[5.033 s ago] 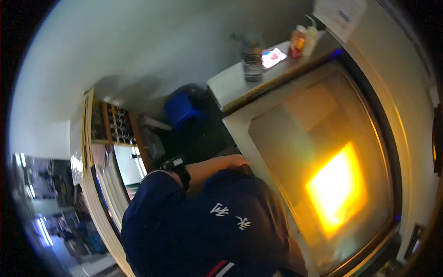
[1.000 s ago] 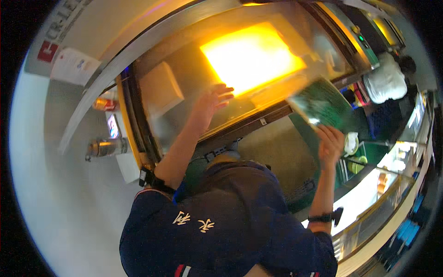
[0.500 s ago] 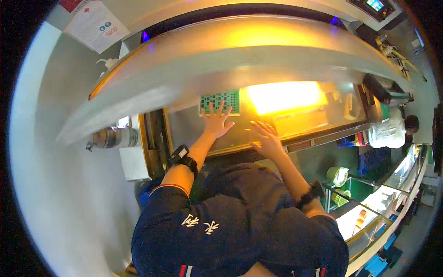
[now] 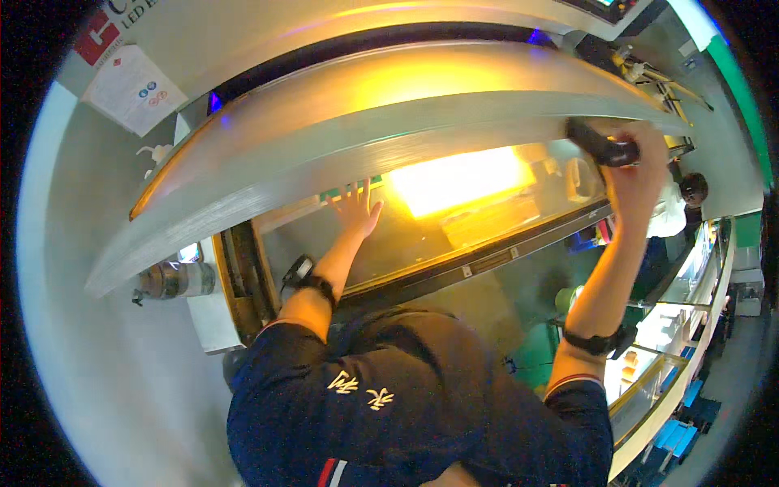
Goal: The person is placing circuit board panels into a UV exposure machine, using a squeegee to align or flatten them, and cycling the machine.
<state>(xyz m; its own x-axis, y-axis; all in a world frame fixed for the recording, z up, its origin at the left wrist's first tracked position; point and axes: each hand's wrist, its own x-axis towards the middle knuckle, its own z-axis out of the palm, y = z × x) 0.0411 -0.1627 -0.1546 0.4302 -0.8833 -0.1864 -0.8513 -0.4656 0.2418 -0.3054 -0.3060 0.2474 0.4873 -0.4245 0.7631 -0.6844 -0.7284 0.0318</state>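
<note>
My left hand (image 4: 355, 213) lies with fingers spread on the glass bed (image 4: 308, 239) of a machine, its fingertips at a green perforated board (image 4: 375, 180). Most of that board is hidden behind the front edge of the raised curved metal lid (image 4: 365, 134). My right hand (image 4: 637, 158) is reached up to the right end of the machine, closed around a black handle (image 4: 596, 144), a little blurred. A bright yellow-white glare (image 4: 458, 180) covers the middle of the bed.
A glass jar (image 4: 170, 278) stands on a white ledge left of the machine. At the right, a person in white (image 4: 669, 213) and lit work tables (image 4: 649, 341) show. The machine's front rail (image 4: 487, 261) runs before me. A paper notice (image 4: 135, 89) hangs at upper left.
My right hand has moved from over the bed up and right, and has taken hold of the black handle. The left stays by the board, now more hidden by the lid. The view has shifted.
</note>
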